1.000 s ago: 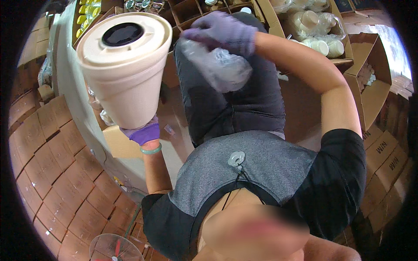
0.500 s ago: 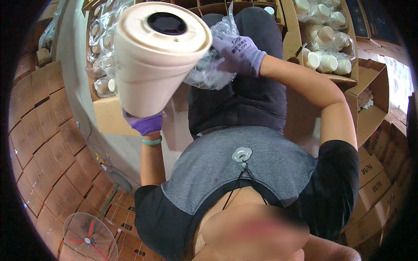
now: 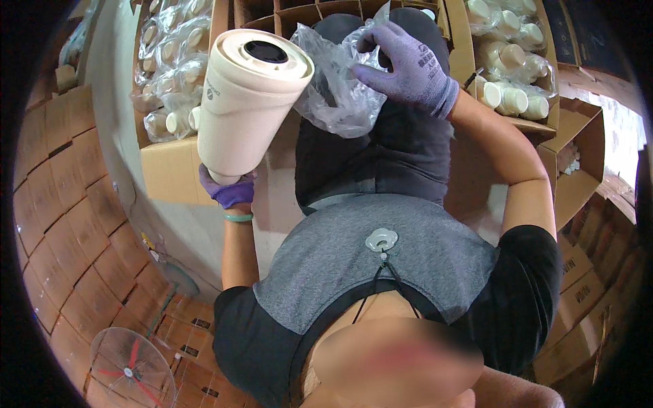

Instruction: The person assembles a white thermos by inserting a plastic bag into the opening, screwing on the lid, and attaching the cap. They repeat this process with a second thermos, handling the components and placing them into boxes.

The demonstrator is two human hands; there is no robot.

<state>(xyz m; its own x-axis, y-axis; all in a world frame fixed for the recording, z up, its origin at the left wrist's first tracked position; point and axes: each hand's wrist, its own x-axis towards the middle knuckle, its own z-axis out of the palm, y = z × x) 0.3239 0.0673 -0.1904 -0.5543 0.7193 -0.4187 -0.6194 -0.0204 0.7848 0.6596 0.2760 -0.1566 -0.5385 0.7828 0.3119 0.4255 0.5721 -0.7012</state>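
Note:
My left hand [image 3: 228, 192], in a purple glove with a green bangle at the wrist, is closed around the narrow lower end of a cream tumbler [image 3: 245, 115]. The tumbler stands tilted, its wide end toward me, showing a raised ring with a black round centre. Just right of it is a crumpled clear plastic bag [image 3: 343, 92], in front of my dark trousers. My right hand [image 3: 411, 71], in a lilac glove, has its thumb and curled fingers at the bag's upper right edge, with film between the tips. Some of its fingers are hidden.
A carton [image 3: 177, 160] of bagged cream cups stands at the left, another carton [image 3: 517, 122] at the right. A divided carton [image 3: 299, 17] lies beyond my knees. Stacked brown boxes [image 3: 75, 238] line the left side, with a red-bladed fan [image 3: 129, 372] at the lower left.
The tumbler has moved down and farther from the camera, still in my left hand. My right hand has shifted right and its fingers have spread somewhat; the bag is more spread out.

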